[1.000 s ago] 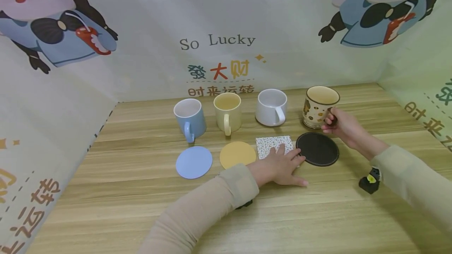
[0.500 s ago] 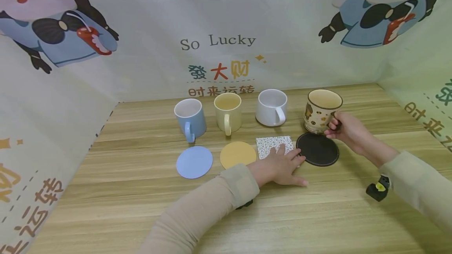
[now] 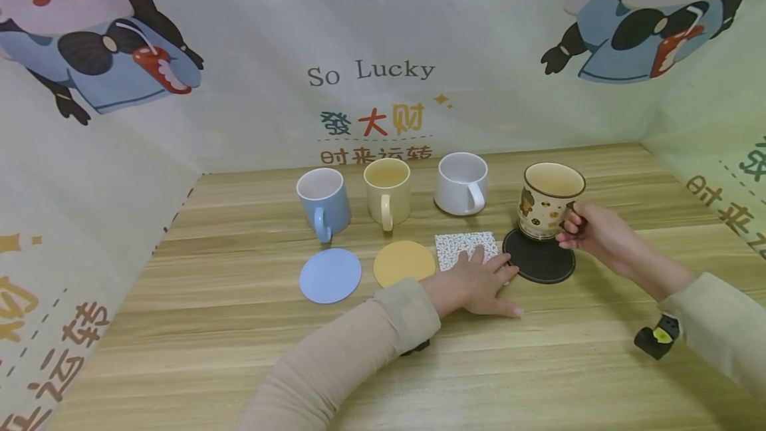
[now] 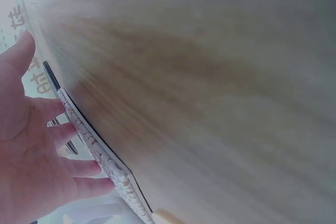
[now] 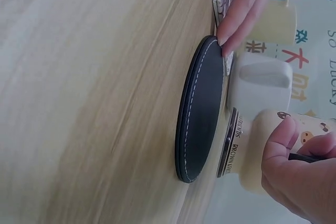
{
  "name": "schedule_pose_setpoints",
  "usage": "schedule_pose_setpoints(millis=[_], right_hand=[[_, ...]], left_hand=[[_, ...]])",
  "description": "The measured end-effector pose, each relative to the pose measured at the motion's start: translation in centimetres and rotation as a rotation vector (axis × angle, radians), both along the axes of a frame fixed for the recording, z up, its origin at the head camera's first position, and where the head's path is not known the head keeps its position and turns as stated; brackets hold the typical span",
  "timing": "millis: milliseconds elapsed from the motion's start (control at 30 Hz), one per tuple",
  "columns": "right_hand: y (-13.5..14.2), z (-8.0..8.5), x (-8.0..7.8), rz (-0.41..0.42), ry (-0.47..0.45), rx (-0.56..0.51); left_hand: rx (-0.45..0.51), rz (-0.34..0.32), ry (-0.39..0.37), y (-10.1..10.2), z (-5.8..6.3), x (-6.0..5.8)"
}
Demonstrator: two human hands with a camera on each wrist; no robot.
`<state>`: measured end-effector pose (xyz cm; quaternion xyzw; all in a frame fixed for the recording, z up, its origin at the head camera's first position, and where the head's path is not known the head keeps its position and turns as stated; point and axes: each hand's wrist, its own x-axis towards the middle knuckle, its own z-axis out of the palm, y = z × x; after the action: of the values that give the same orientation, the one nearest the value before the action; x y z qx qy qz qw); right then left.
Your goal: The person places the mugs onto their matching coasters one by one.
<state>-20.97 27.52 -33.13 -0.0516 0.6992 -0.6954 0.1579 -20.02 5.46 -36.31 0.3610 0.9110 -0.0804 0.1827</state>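
Observation:
My right hand (image 3: 598, 235) pinches the dark handle of a cream mug (image 3: 543, 208) with a brown rim and bear pattern. In the head view the mug's base overlaps the far part of a round black coaster (image 3: 538, 261); the right wrist view shows a gap between the mug's base and the coaster (image 5: 202, 114). My left hand (image 3: 479, 283) lies with spread, straight fingers over a square patterned coaster (image 3: 457, 245), fingertips at the black coaster's left edge. In the left wrist view its fingers meet the edge of the square coaster (image 4: 100, 153).
Behind the coasters stand a blue mug (image 3: 326, 201), a yellow mug (image 3: 387, 195) and a white mug (image 3: 461, 185), handles toward me. A round blue coaster (image 3: 330, 276) and a round yellow coaster (image 3: 403, 263) lie to the left. Printed cloth walls (image 3: 257, 105) border the wooden table (image 3: 209, 338).
My right hand has brought the cream mug toward me and slightly right, from behind the black coaster to over its far part. The left hand has stayed in place.

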Motion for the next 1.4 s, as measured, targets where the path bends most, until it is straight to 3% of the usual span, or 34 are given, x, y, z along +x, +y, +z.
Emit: schedule_pose_setpoints(millis=[1033, 1400], right_hand=[[0.8, -1.2, 1.8, 0.109, 0.021, -0.054], [0.8, -1.5, 2.1, 0.113, 0.022, -0.028]], left_hand=[[-0.002, 0.002, 0.010, 0.0, -0.3, -0.1], [-0.006, -0.001, 0.019, 0.0, -0.1, 0.1]])
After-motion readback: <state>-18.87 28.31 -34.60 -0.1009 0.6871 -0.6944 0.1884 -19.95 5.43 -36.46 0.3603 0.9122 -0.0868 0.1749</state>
